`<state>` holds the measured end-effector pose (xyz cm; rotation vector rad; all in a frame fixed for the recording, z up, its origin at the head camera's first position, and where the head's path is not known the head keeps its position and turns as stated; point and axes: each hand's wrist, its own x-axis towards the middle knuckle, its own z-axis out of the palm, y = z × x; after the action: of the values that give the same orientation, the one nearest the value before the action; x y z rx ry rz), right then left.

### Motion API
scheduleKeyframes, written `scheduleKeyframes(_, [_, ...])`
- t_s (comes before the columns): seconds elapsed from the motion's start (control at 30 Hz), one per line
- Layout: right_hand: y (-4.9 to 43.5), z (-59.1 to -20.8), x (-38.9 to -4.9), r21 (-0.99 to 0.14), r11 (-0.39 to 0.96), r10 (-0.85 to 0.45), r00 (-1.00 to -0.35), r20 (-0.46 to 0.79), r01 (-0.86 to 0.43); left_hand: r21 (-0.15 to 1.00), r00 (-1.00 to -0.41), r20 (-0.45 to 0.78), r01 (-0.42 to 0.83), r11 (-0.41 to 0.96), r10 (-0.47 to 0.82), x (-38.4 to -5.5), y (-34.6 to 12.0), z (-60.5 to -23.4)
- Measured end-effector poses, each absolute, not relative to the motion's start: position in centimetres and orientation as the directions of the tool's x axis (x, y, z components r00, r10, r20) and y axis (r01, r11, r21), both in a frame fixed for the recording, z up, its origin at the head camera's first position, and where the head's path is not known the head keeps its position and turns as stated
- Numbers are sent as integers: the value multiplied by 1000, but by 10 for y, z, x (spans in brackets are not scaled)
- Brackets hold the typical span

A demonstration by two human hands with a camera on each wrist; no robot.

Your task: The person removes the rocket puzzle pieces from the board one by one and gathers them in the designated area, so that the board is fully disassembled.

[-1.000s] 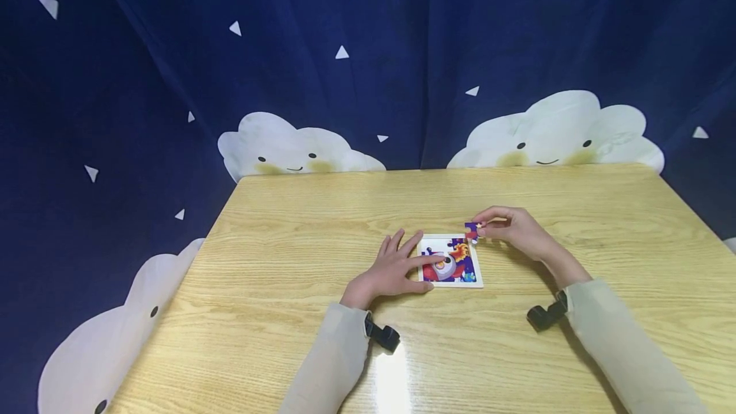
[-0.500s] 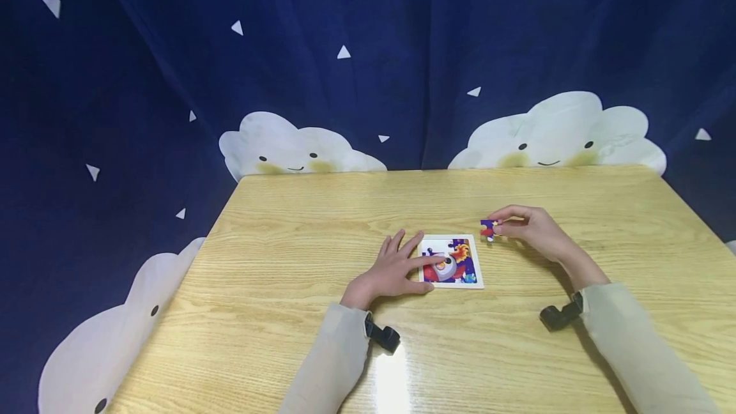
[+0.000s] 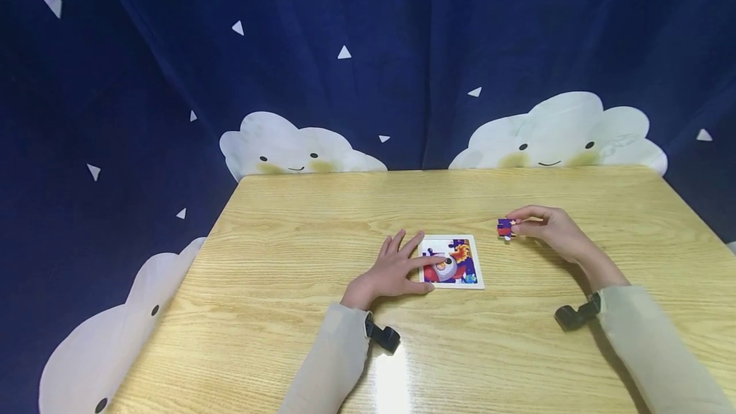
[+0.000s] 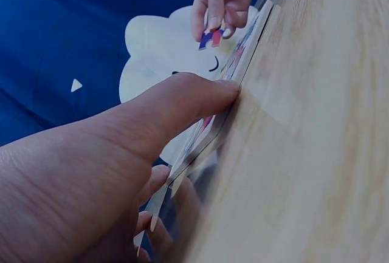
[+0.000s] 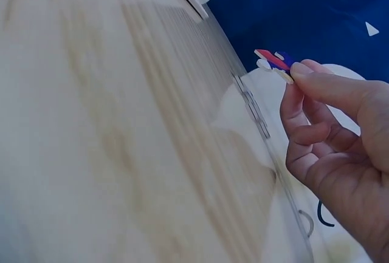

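Observation:
A small jigsaw puzzle in a white frame [image 3: 479,278] lies on the table, with a cartoon picture and a blank white patch at its upper left. My left hand [image 3: 391,270] rests spread on the puzzle's left side, index finger across the picture. In the left wrist view, the thumb [image 4: 200,96] touches the frame's near edge. Right of the puzzle, my right hand [image 3: 549,230] pinches a puzzle piece [image 3: 504,227] between thumb and fingers. The piece [image 5: 273,61] is purple and red with a white bit, held off the table in the right wrist view.
The wooden table [image 3: 299,235] has a glossy, reflecting top. A dark blue curtain [image 3: 345,94] with white clouds hangs behind it. A flat, light-edged shape [image 5: 250,106] shows at the table surface in the right wrist view; I cannot tell what it is.
My right hand has moved to the right with the puzzle piece, from the frame's upper right corner to a spot apart from it. The left hand has stayed in place.

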<state>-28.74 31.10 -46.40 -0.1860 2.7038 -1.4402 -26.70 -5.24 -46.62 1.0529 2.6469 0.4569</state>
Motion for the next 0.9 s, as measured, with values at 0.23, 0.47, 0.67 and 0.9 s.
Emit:
scheduleKeyframes(0.23, [323, -462, -285, -810, 582, -121, -993, -8, -65, 380, -706, -115, 618, 688, 698, -266, -53, -466])
scheduleKeyframes(0.47, [335, -463, -284, -779, 626, -103, -994, -27, -44, 378, -703, -121, 620, 688, 701, -267, -53, -467])
scheduleKeyframes(0.67, [342, -461, -283, -774, 633, -71, -997, -37, -16, 380, -703, -122, 619, 687, 701, -267, -53, -466])
scheduleKeyframes(0.9, [348, -462, -283, -777, 630, -59, -997, -52, 3, 384, -701, -120, 620, 684, 703, -266, -53, -465])
